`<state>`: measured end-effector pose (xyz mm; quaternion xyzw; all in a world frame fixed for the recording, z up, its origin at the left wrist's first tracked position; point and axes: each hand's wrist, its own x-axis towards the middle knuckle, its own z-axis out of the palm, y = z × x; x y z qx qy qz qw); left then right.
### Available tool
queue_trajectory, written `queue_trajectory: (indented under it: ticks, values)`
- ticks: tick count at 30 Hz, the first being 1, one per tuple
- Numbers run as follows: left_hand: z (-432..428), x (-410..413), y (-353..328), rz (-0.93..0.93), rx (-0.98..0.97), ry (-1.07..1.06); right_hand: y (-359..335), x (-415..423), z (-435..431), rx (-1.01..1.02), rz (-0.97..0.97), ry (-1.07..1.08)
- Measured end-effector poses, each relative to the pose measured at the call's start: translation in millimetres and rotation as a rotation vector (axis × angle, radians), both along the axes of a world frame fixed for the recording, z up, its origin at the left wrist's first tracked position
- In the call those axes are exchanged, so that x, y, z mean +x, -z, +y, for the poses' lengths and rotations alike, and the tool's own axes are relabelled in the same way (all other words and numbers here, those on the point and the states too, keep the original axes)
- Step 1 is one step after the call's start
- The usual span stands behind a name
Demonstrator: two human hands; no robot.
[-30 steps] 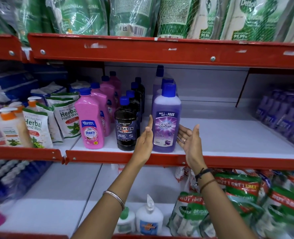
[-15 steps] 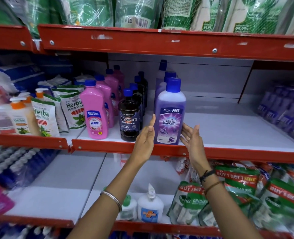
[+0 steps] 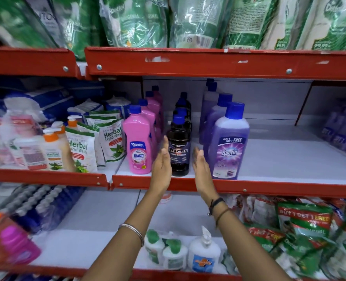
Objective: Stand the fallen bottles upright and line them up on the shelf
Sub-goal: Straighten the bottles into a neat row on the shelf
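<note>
Both hands flank the upright black Bactin bottle (image 3: 178, 151) at the shelf (image 3: 269, 187) edge. Left hand (image 3: 161, 165) and right hand (image 3: 201, 166) are flat-palmed, fingers spread apart — clamped on nothing.

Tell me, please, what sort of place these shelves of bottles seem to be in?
Most likely a shop's cleaning-goods aisle: red-edged shelves carry rows of identical floor-cleaner bottles, such as the purple Bactin bottle marked "Buy 1 Get 1 Free", beside Herbal Hand Wash pouches.

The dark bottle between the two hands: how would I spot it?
Look at the middle red-edged shelf. Three bottles stand along its front edge: pink plastic bottle, near-black plastic bottle, purple plastic bottle. Yours is the middle one, shortest, labelled Bactin.
</note>
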<state>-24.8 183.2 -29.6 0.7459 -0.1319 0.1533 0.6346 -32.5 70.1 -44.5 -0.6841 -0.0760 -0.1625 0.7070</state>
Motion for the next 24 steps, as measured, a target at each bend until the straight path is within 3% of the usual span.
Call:
queue_trajectory:
  ticks: [8,17,19,22,24]
  values:
    - [22,-3,2,-0.001,0.155,0.119,-5,-3,-6,-0.033,0.065,-0.023]
    - [33,-10,10,-0.011,0.127,0.191,-1,-24,-2,-0.048,0.061,0.007]
    - [36,-15,10,-0.051,0.099,0.132,5,-28,7,-0.100,-0.021,0.164]
    - [48,-22,9,-0.170,-0.079,-0.077,14,-43,31,-0.212,-0.383,0.456]
    - [65,-17,4,-0.218,-0.189,-0.208,16,-48,51,-0.281,-0.512,0.369]
